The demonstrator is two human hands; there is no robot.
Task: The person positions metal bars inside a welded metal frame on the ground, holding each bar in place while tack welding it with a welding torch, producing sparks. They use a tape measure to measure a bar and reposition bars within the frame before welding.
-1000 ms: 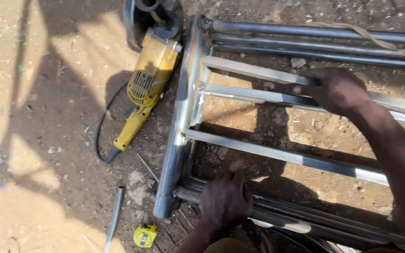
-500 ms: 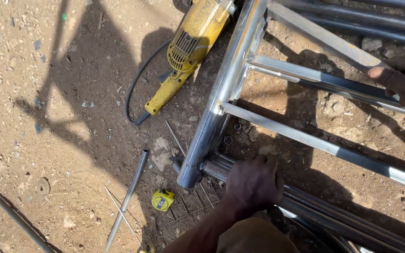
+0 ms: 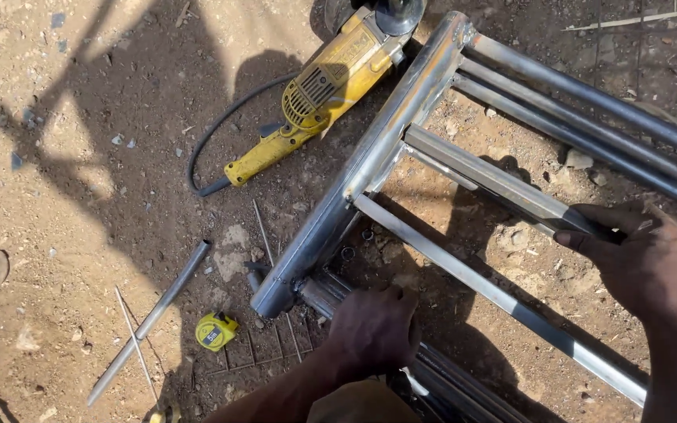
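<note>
Now steadying the metal frame (image 3: pixel 370 168) flat on the dirt ground (image 3: pixel 80 196): left hand (image 3: pixel 374 329) fingers curled on its near corner tubes, right hand (image 3: pixel 644 262) fingers clamped on a crossbar (image 3: pixel 495 180); likely repositioning next, needing both grips firm.

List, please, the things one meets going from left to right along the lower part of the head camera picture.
Loose metal rod on the dirt → yellow tape measure → left hand on the near end of the metal frame → right hand gripping a crossbar.
</note>
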